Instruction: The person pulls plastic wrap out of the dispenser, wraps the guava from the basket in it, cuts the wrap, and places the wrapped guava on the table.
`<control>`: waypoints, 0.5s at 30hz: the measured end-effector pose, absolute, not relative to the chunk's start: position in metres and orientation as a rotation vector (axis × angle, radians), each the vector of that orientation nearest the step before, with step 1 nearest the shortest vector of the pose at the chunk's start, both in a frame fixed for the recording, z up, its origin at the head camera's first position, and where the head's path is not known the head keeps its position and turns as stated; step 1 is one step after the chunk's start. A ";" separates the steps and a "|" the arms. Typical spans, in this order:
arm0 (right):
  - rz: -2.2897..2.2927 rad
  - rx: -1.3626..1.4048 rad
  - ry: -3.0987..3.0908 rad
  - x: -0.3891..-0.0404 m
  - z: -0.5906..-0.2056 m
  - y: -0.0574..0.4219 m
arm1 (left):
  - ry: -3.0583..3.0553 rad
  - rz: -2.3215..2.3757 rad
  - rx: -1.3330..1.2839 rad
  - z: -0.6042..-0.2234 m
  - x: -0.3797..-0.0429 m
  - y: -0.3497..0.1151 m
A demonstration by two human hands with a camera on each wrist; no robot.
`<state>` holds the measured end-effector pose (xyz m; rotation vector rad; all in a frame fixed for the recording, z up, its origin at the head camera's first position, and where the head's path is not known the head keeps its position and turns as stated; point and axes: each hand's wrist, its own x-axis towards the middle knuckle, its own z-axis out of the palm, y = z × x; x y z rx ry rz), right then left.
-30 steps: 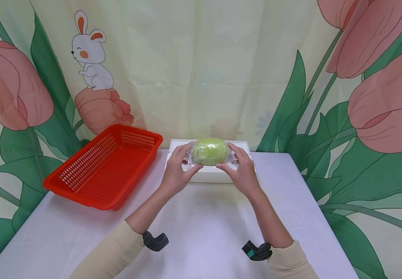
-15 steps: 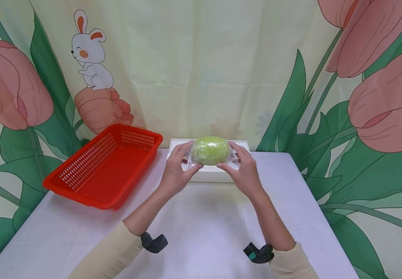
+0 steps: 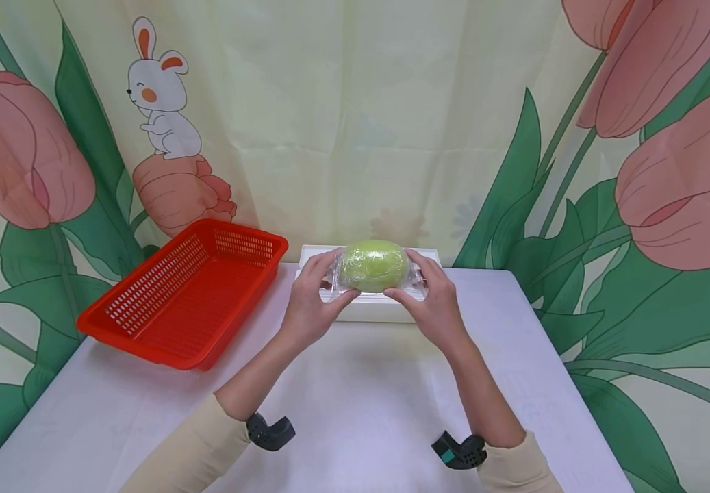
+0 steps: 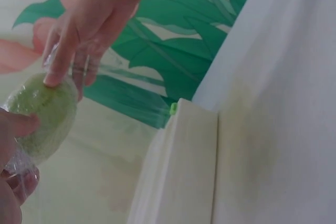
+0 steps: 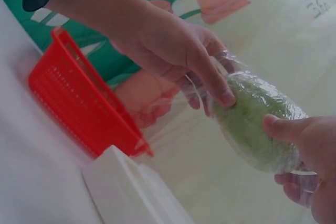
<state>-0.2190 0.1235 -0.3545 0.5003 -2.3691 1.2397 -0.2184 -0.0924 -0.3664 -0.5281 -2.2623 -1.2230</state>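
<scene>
Wrapped green fruit (image 3: 374, 266) has edged slightly rightward, above the white box (image 3: 373, 313) at the counter's (image 3: 357, 411) far edge; left hand (image 3: 313, 301) and right hand (image 3: 433, 301) pinch its opposite ends, likely for balance.

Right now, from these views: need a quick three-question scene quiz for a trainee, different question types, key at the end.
1. Multiple choice. In the head view, where is the red basket relative to the white box?
A: to its right
B: to its left
C: underneath it

2. True or false. The wrapped green object is touching the white box.

3. Fill the gap. The left hand and right hand grip ______ ends of the wrapped green object.

Key
1: B.
2: False; the wrist views show a gap between them.
3: opposite.
</scene>
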 end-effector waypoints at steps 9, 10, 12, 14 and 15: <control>1.241 0.503 -2.363 -0.216 -0.352 0.124 | -2.235 -1.213 -0.539 -0.363 -0.215 -0.093; 1.239 0.502 -2.364 -0.216 -0.352 0.124 | -2.230 -1.214 -0.542 -0.363 -0.215 -0.093; 1.236 0.496 -2.365 -0.214 -0.351 0.124 | -2.223 -1.213 -0.547 -0.362 -0.214 -0.093; 1.228 0.493 -2.366 -0.213 -0.350 0.124 | -2.217 -1.215 -0.551 -0.362 -0.214 -0.093; 1.224 0.493 -2.367 -0.213 -0.350 0.124 | -2.216 -1.216 -0.552 -0.361 -0.213 -0.093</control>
